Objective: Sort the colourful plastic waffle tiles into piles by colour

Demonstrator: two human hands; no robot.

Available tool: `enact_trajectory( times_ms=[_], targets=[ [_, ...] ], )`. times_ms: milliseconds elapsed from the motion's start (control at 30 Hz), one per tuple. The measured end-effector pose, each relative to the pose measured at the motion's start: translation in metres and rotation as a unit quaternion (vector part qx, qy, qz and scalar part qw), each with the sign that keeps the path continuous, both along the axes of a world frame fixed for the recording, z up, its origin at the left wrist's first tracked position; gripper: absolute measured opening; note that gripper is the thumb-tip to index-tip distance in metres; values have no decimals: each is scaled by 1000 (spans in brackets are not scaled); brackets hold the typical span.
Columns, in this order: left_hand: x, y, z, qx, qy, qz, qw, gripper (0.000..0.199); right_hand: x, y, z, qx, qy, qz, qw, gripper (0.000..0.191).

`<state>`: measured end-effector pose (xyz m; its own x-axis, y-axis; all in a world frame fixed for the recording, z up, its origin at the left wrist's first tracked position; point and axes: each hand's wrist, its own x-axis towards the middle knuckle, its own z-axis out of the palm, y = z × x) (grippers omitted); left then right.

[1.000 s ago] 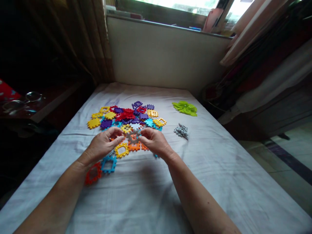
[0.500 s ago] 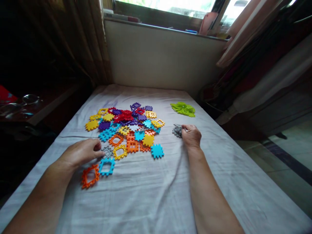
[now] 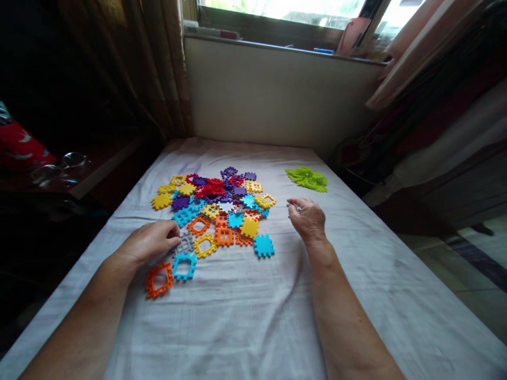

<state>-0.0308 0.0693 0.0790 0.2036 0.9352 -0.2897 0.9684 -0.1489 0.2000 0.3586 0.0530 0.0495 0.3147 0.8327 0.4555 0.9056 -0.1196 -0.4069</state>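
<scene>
On the white cloth (image 3: 237, 316) lies a mixed heap of notched plastic pieces (image 3: 225, 211) in red, purple, yellow, blue and orange. My left hand (image 3: 152, 243) is at the heap's left edge, its fingers closed at a grey piece (image 3: 185, 243). Just below that are a blue frame (image 3: 184, 266) and an orange frame (image 3: 159, 279). My right hand (image 3: 308, 217), right of the heap, has its fingers closed over grey pieces, mostly hidden beneath and behind them. Beyond it sits a pile of lime green pieces (image 3: 307, 179).
A pale wall (image 3: 277, 95) and window ledge stand behind the table. To the left, glasses (image 3: 75, 159) and a red patterned item (image 3: 24, 148) rest on a dark surface. Curtains and hanging cloth flank both sides.
The camera view has shifted slightly, moving the scene rightward. My right hand has moved left over the grey pieces, covering most of them. My left hand stays by the grey piece.
</scene>
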Motion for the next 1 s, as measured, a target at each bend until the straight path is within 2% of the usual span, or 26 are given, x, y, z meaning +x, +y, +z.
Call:
enact_trajectory(
  times_ms=[133,233,367,467,533,600,667,733,800,900,967,1000],
  targets=[
    [2,1,2,31,-33,19,999,20,-16,-1,7,23,-5,47,999,28],
    [8,1,7,92,-94,13,991,22,-31,-2,13,29,16,80,996,26],
    [29,-5,10,197,-213,0,957,27,-64,-10,22,-13,90,174,981,23],
    [48,-14,4,261,-289,-40,920,26,-98,-20,25,-46,158,283,945,33],
    [59,-19,-1,280,-321,-80,901,25,-119,-25,22,-59,170,335,925,37],
    [64,-22,-6,287,-337,-113,889,24,-133,-28,19,-70,152,351,921,29],
    [65,-23,-10,289,-339,-134,885,25,-134,-25,18,-78,125,347,926,17],
    [64,-22,-15,295,-327,-147,886,31,-120,-18,19,-69,102,316,941,14],
    [62,-20,-23,312,-300,-157,888,39,-89,-11,22,-43,86,239,966,16],
    [62,-17,-39,342,-250,-180,888,39,-24,-7,23,6,77,46,996,24],
    [63,-15,-49,351,-220,-195,889,37,19,-11,16,14,81,-98,992,27],
    [64,-14,-52,355,-209,-199,889,36,37,-14,11,17,83,-139,987,28]
  ],
)
